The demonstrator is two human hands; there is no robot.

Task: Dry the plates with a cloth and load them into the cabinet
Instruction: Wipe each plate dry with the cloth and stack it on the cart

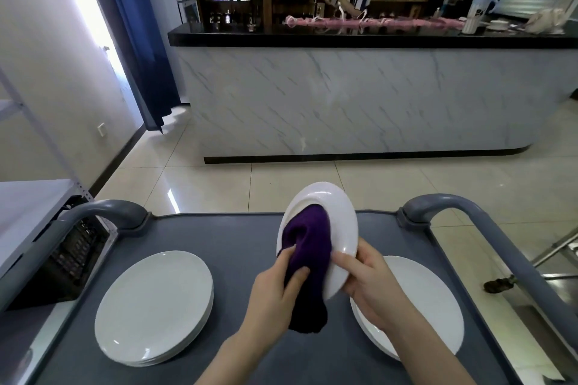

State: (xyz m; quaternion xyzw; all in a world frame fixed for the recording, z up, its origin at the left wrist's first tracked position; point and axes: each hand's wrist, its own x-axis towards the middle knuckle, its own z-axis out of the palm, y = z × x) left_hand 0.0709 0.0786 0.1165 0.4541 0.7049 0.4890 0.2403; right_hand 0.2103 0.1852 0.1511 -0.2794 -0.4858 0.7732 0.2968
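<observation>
Plate (342, 222), pinched by the right grip (372, 281), was mid-wipe under the left grip's (275, 297) clutched cloth (309, 244); left-flanking stack (153, 306) and right-flanking stack (434, 306) seemingly awaited loading.

Our left hand (275, 287) and right hand (372, 284) are bare, as are both forearms (438, 350) down to the frame's bottom edge. The fingernails (305, 269) we can see are short, rounded and faintly glossy.

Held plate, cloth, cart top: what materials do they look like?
Held plate: white with glossy highlights, likely glazed ceramic.
Cloth: purple, matte and fuzzy, probably microfibre or terry.
Cart top: matte grey with a raised rim, looks like moulded plastic.
</observation>
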